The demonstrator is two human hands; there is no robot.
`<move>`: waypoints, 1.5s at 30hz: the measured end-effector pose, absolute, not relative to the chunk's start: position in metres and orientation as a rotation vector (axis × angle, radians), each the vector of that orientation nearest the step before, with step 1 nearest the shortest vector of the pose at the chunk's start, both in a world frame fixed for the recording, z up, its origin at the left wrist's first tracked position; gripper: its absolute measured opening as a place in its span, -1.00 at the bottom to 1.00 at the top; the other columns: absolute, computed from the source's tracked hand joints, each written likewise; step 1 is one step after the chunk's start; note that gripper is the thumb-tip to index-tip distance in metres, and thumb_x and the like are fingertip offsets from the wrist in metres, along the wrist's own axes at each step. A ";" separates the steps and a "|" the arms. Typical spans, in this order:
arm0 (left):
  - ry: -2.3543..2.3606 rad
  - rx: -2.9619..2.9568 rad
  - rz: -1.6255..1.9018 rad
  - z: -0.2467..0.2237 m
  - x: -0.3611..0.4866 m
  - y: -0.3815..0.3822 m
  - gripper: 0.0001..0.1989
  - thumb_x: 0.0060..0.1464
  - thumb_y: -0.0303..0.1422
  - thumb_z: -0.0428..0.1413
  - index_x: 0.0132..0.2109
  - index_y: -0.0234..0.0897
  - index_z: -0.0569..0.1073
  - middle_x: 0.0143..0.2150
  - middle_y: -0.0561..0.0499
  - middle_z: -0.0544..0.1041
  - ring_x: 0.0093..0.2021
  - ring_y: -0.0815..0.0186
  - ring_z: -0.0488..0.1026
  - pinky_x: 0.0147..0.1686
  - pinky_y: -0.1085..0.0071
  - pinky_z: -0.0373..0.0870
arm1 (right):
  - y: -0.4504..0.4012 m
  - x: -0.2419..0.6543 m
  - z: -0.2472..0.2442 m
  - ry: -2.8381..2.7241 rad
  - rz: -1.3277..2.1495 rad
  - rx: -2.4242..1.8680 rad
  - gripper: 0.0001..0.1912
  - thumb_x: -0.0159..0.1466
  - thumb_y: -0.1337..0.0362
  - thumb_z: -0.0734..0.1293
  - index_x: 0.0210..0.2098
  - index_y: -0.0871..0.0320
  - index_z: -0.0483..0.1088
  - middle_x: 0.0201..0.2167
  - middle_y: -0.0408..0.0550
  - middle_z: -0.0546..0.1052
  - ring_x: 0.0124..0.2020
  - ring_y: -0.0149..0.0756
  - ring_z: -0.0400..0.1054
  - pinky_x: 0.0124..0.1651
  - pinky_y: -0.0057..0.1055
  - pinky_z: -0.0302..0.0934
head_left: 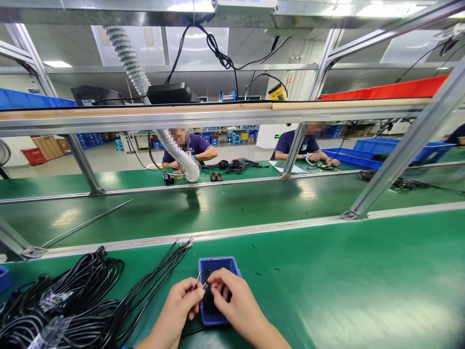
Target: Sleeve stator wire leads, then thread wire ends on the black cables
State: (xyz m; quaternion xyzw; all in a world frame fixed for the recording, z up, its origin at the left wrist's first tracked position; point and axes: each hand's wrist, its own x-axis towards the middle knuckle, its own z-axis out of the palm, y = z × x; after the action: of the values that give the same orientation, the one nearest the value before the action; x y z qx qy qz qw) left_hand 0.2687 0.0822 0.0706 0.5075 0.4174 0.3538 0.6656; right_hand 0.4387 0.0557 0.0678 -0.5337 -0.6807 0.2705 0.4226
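Observation:
My left hand (pixel 183 301) pinches the end of a black cable between thumb and fingers, and its thin yellow and blue wires (pixel 198 278) stick out at the fingertips. Close beside it, my right hand (pixel 234 298) is closed, thumb and fingers curled together at the wire ends. What my right fingers hold is too small to make out. Both hands are over a small blue plastic bin (pixel 218 263), which has dark pieces inside, partly hidden by my fingers.
Bundled black cables (pixel 83 300) lie to the left, some bare-ended toward the bin. Small black scraps (pixel 258 274) dot the green bench (pixel 345 281). A metal frame (pixel 392 145) crosses ahead. Two people (pixel 192 148) work across the bench. A thin rod (pixel 87 223) lies beyond the rail.

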 end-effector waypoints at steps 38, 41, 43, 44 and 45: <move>0.947 1.181 0.799 0.069 0.271 0.081 -0.50 -0.14 0.08 0.33 -0.41 -0.32 0.49 -0.56 0.12 0.33 -0.51 0.42 0.22 -0.53 0.52 0.11 | 0.050 0.436 0.070 -1.074 1.047 -1.165 -0.57 0.09 -0.12 0.48 -0.37 0.16 0.57 -0.50 -0.02 0.63 -0.46 -0.21 0.52 -0.41 -0.40 0.42; 0.946 1.172 0.819 0.069 0.271 0.080 -0.51 -0.13 0.07 0.33 -0.40 -0.33 0.50 -0.56 0.12 0.33 -0.53 0.43 0.20 -0.53 0.52 0.09 | 0.049 0.435 0.071 -1.114 0.993 -1.168 -0.55 0.11 -0.14 0.47 -0.38 0.17 0.56 -0.50 -0.01 0.62 -0.48 -0.23 0.51 -0.41 -0.41 0.41; 0.942 1.170 0.823 0.069 0.271 0.079 -0.50 -0.14 0.08 0.33 -0.39 -0.33 0.50 -0.56 0.12 0.34 -0.53 0.43 0.20 -0.53 0.52 0.08 | 0.049 0.435 0.070 -1.149 0.943 -1.183 -0.56 0.13 -0.13 0.46 -0.38 0.17 0.56 -0.51 -0.02 0.61 -0.49 -0.25 0.50 -0.41 -0.43 0.40; 0.938 1.173 0.825 0.069 0.271 0.080 -0.49 -0.15 0.08 0.33 -0.39 -0.33 0.50 -0.56 0.11 0.34 -0.54 0.43 0.20 -0.54 0.52 0.07 | 0.049 0.435 0.069 -1.163 0.927 -1.187 -0.56 0.14 -0.13 0.45 -0.38 0.17 0.56 -0.51 -0.02 0.61 -0.49 -0.26 0.49 -0.42 -0.43 0.40; 0.936 1.175 0.826 0.068 0.271 0.080 -0.49 -0.14 0.08 0.33 -0.39 -0.33 0.50 -0.56 0.11 0.34 -0.54 0.43 0.20 -0.54 0.51 0.07 | 0.049 0.435 0.068 -1.172 0.917 -1.189 -0.56 0.15 -0.13 0.45 -0.38 0.17 0.56 -0.51 -0.01 0.61 -0.50 -0.26 0.49 -0.42 -0.44 0.39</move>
State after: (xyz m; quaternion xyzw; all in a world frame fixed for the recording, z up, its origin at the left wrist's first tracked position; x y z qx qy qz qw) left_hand 0.2710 0.0795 0.0684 0.5182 0.4126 0.3641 0.6548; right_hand 0.4346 0.0492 0.0682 -0.5087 -0.5015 0.3921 0.5797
